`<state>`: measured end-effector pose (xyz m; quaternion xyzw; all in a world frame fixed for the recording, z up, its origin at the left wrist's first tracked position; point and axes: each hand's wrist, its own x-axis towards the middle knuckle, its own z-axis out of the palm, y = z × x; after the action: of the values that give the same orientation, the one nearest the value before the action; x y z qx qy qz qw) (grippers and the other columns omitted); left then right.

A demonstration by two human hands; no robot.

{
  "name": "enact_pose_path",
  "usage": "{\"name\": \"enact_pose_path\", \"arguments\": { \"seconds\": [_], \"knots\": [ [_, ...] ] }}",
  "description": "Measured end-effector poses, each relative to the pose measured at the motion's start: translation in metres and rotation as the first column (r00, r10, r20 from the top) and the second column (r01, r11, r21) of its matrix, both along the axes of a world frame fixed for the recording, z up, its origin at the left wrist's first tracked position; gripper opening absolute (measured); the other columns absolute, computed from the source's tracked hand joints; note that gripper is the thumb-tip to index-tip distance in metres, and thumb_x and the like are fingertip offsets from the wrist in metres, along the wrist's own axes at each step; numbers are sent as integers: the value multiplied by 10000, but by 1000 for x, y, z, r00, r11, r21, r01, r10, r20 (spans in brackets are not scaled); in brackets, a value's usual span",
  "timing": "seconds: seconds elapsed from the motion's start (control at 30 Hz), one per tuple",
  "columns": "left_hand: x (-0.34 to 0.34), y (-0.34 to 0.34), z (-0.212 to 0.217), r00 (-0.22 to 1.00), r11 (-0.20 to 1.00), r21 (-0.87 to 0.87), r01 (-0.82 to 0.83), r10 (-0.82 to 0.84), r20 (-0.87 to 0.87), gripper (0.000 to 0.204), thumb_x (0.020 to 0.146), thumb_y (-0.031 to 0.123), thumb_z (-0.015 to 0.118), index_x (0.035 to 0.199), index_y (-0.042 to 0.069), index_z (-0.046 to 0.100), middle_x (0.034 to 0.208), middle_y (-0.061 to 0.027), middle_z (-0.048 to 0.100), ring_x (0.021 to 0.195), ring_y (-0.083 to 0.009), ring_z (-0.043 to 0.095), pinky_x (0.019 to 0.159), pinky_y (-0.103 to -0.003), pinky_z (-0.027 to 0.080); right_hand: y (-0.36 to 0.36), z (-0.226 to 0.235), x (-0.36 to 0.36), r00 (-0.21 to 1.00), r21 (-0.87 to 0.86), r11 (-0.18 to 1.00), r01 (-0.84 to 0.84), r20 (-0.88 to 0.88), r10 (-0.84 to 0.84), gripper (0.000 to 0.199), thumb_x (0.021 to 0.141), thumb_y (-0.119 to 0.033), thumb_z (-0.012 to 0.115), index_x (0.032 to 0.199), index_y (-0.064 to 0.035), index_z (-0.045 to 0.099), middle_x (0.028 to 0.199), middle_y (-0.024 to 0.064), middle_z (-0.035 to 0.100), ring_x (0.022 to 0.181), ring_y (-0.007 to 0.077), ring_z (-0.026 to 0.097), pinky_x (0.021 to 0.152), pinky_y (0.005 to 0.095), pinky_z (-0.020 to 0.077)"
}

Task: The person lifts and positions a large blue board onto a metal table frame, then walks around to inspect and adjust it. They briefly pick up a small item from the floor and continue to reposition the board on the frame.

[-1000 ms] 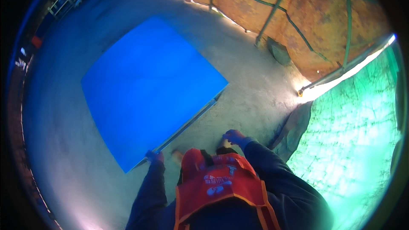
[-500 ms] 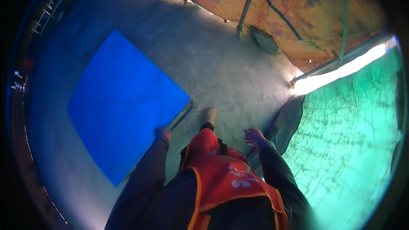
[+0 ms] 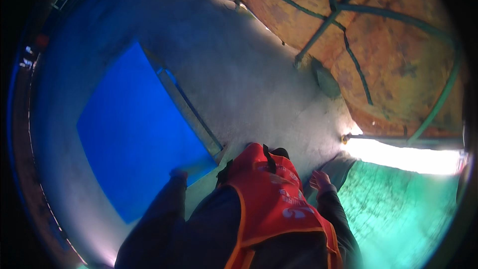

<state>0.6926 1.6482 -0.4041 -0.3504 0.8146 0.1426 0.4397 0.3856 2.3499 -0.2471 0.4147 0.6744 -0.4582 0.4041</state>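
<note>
A large flat blue sheet (image 3: pixel 139 134) lies at my left, with a dark straight bar (image 3: pixel 191 106) along its right side. At the sheet's near edge is my left hand (image 3: pixel 179 174), dark and blurred, so its grip on the edge is unclear. My right hand (image 3: pixel 321 181) hangs apart from the sheet, its fingers loosely bent and slightly apart, with nothing seen in them. Close beside that hand are a dark grey flap (image 3: pixel 340 168) and a bright green sheet (image 3: pixel 393 204).
A brown patterned covering (image 3: pixel 398 55) with dark green poles (image 3: pixel 318 35) rises at the far right. Near its foot sits a dark grey slab (image 3: pixel 326 80). Bright light enters through a gap above the green sheet. Pale, dusty ground (image 3: pixel 259 79) runs between.
The blue sheet has shifted and uncovers more of the bar on its right. My view has turned, and my bare foot no longer shows. My right hand appears lower.
</note>
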Motion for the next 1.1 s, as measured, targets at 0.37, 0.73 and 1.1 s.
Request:
{"name": "enact_pose_path", "arguments": {
  "seconds": [0.37, 0.73, 1.1],
  "knots": [
    [-219, 4, 41, 745, 672, -336, -660, 642, -179, 673, 883, 484, 742, 1343, 2, 645, 1379, -289, 634, 1361, -507, 515, 1133, -594, 432, -140, -69, -386, 958, -24, 958, -287, 6, 287, 475, 986, -371, 734, 1360, -103, 615, 1165, 87, 644, 1018, 269, 670, 897, 463, 581],
    [-375, -55, 87, 12, -19, -64, -998, 892, -451, 721, 863, 202, 721, 1480, -57, 451, 1527, -343, 422, 1448, -494, 408, 1216, -471, 390, -571, -64, -726, 563, -57, 560, -826, -101, 820, 489, 966, -351, 775, 1365, -110, 628, 1149, 84, 694, 996, 254, 705, 833, 443, 599],
    [-572, -502, 91, 1, 45, 56, -997, 791, -611, 654, 937, 282, 707, 1477, -19, 494, 1570, -308, 402, 1481, -438, 386, 1231, -456, 376, -978, -95, -879, 486, -80, 488, -869, 47, 873, 449, 998, -353, 712, 1310, -58, 580, 1143, 153, 624, 976, 347, 677, 822, 533, 599]
  ]
}}
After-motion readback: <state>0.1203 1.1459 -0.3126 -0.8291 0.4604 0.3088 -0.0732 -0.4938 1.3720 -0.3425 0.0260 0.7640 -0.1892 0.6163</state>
